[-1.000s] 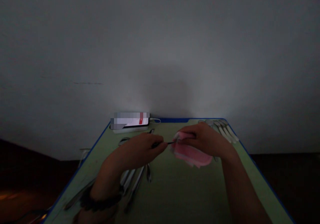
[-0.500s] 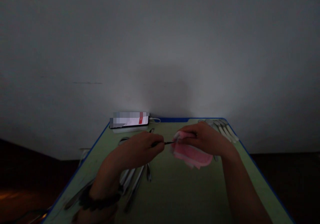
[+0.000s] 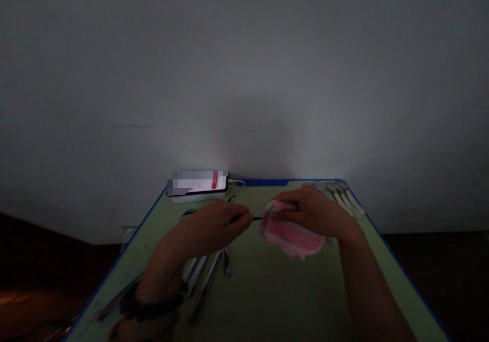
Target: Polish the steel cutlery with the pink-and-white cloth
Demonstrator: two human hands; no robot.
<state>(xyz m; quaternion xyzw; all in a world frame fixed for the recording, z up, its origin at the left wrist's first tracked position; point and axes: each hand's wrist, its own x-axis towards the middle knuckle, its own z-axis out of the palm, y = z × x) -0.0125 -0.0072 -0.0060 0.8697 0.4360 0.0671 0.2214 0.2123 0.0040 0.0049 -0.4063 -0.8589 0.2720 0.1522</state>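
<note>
My left hand (image 3: 216, 227) is closed round the handle of a thin metal utensil (image 3: 256, 217), whose far end disappears into a pink cloth (image 3: 292, 234). My right hand (image 3: 315, 210) grips that cloth, folded over the utensil's end, just above a green table (image 3: 267, 291) with a blue rim. The light is dim and the kind of utensil is hard to make out.
Several metal utensils (image 3: 206, 273) lie on the table under my left forearm. More cutlery with pale handles (image 3: 344, 197) lies at the far right corner. A lit phone (image 3: 198, 184) with a cable stands at the far left edge, against a plain wall.
Almost nothing differs; both hands hold their places, with only a slight shift of the utensil and cloth.
</note>
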